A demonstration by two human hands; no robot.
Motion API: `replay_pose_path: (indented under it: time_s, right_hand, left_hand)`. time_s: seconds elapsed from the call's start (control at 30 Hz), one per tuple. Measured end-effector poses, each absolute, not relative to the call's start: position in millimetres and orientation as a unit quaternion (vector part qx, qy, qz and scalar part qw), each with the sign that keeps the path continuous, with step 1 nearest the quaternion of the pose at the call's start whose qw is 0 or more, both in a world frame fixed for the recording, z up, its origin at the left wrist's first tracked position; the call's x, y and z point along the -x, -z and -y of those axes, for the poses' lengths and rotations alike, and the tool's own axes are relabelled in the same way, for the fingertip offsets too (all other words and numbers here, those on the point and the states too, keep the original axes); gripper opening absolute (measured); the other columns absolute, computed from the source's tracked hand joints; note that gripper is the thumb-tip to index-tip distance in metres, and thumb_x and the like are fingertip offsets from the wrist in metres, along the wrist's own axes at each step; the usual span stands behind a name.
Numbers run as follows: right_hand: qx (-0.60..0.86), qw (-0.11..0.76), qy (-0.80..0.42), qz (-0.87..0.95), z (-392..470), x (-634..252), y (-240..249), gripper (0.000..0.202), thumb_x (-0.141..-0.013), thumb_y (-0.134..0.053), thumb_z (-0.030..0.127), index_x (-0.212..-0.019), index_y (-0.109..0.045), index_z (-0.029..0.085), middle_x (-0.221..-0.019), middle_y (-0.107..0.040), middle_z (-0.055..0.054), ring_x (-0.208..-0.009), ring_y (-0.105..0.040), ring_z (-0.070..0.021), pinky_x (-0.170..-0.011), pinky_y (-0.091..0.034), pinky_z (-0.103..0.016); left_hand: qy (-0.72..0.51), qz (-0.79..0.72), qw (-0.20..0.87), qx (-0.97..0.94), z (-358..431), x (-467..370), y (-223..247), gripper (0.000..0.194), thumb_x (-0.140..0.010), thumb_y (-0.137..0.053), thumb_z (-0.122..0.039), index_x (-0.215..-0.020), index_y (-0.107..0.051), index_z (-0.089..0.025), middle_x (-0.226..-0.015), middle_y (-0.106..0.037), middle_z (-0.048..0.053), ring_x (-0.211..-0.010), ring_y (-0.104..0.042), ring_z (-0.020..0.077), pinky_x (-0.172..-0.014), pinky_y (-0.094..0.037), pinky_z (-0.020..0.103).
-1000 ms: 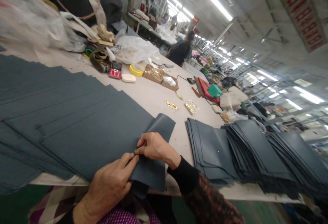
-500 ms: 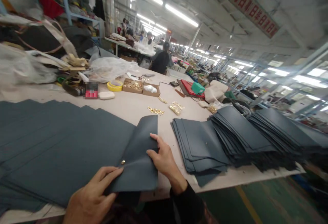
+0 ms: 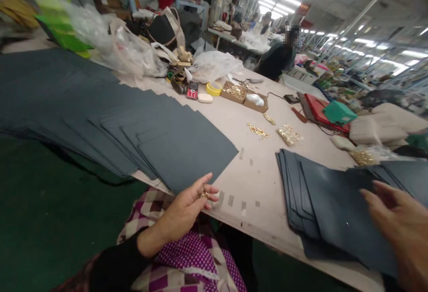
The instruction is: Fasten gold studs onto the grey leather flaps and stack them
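My left hand (image 3: 190,203) is raised over the table's front edge, its fingers curled around a few small gold metal fasteners (image 3: 203,195). Just beyond it lies the nearest of several overlapping flat dark blue-grey leather-like sheets (image 3: 187,142). At the far right, my right hand (image 3: 397,220), partly blurred, has thumb and fingers apart over a folded dark panel (image 3: 337,203). That panel rests on top of a small pile, with a tiny shiny spot on its face. Whether the right fingertips touch it, I cannot tell.
Loose gold fasteners (image 3: 257,130) and a bagged heap of them (image 3: 289,135) lie mid-table. Behind are small cardboard boxes (image 3: 234,91), yellow tape (image 3: 214,88) and a red phone (image 3: 192,90). A green box (image 3: 339,112) stands back right. A person (image 3: 279,58) sits beyond the table.
The folded panel has gone from between my hands to the pile on the right. My right hand has moved right; my left has lifted off the panel. The view has turned.
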State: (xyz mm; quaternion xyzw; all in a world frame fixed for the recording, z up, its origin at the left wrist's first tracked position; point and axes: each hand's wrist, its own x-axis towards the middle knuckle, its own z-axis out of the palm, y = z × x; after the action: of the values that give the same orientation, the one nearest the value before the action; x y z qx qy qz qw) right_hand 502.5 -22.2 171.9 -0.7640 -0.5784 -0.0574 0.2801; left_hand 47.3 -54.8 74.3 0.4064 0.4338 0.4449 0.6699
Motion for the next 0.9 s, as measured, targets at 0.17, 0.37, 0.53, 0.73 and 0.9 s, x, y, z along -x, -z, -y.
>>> replay_pose_path:
  time_s: [0.17,0.37,0.53,0.73,0.9]
  right_hand:
    - [0.529,0.296,-0.134,0.784,25,-325,-132,0.02,-0.091,-0.057,0.033,-0.105,-0.069,0.023,-0.097,-0.072,-0.008,-0.087,-0.069,-0.0214,-0.077,-0.054,-0.034]
    - [0.253,0.215,-0.195,0.923,22,-218,-124,0.022,-0.095,-0.054,0.016,-0.114,-0.065,0.022,-0.114,-0.067,-0.008,-0.093,-0.063,-0.016,-0.078,-0.053,-0.028]
    - [0.19,0.223,-0.2,0.935,16,-198,-120,0.013,-0.095,-0.055,0.014,-0.096,-0.067,0.019,-0.098,-0.071,-0.006,-0.079,-0.06,-0.0158,-0.069,-0.048,-0.028]
    - [0.266,0.288,-0.315,0.864,-5,-168,-109,0.013,-0.089,-0.058,0.011,-0.089,-0.067,0.02,-0.082,-0.071,-0.001,-0.071,-0.063,-0.013,-0.066,-0.047,-0.023]
    - [0.387,0.264,-0.241,0.85,-54,-135,-95,0.01,-0.09,-0.058,0.02,-0.088,-0.068,0.022,-0.083,-0.072,-0.001,-0.074,-0.065,-0.0162,-0.071,-0.047,-0.026]
  left_hand:
    - [-0.428,-0.38,0.693,-0.438,57,-44,-80,0.074,-0.089,-0.055,-0.029,-0.152,-0.019,-0.013,-0.133,-0.057,0.017,-0.12,-0.057,0.0245,-0.104,-0.042,0.041]
    - [-0.411,-0.353,0.734,-0.41,61,-28,-87,0.074,-0.091,-0.057,-0.027,-0.153,-0.017,-0.022,-0.148,-0.047,0.01,-0.133,-0.046,0.0235,-0.112,-0.035,0.039]
    - [-0.427,-0.333,0.76,-0.36,67,-15,-82,0.067,-0.088,-0.062,-0.023,-0.148,-0.032,-0.022,-0.14,-0.056,0.009,-0.13,-0.05,0.0231,-0.11,-0.037,0.038]
    - [-0.498,-0.402,0.743,-0.194,75,7,-86,0.057,-0.073,-0.073,-0.02,-0.128,-0.056,-0.018,-0.118,-0.068,0.01,-0.101,-0.067,0.0211,-0.091,-0.051,0.034]
    - [-0.518,-0.506,0.676,-0.132,90,31,-83,0.045,-0.07,-0.076,-0.027,-0.112,-0.062,-0.016,-0.1,-0.067,0.007,-0.076,-0.063,0.0135,-0.065,-0.052,0.025]
